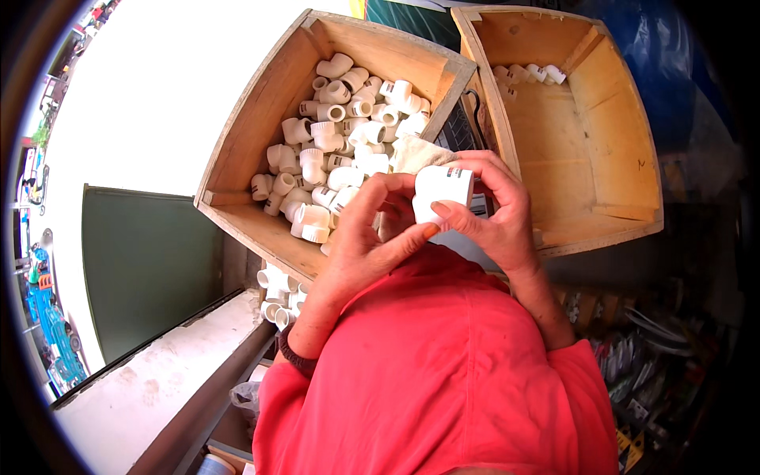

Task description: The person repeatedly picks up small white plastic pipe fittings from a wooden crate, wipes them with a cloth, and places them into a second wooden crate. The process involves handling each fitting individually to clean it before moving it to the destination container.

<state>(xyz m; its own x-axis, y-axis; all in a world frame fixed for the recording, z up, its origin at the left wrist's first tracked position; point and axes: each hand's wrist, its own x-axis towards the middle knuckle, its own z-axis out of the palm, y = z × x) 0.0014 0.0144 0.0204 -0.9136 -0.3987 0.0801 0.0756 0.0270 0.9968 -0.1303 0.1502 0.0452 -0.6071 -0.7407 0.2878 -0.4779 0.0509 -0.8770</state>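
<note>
The white fitting (445,191) is up in both hands, in front of the near part of the gap between two wooden crates; it is smooth, pale plastic, short and rounded, with a small dark printed mark on its side. Up and to the left of the fitting, the fuller crate (257,131) holds a loose, jumbled heap of white elbow pipes (348,131), bent tubes with round open mouths, tipped every way. To the right of the fitting, the second crate (550,138) has a short row of white elbows (537,74) lined up at its far end. Both crates are of plain, yellowish-brown boards with corner battens. The right hand (505,218) grips the fitting from its right, thumb across the near face and the other fingers curled around behind. The left hand (360,241) closes on its left side, thumb stretched to the lower edge and forefinger bent against the flank; its remaining fingers are partly hidden. Just behind the fitting is a crumpled off-white cloth (419,153); whether fingers hold it, I cannot tell. Both elbows are bent, and a dark band (297,356) rings the left forearm. Below the fitting spreads a red shirt (443,364); farther down-left, more white fittings (279,294) sit piled beneath the fuller crate.
</note>
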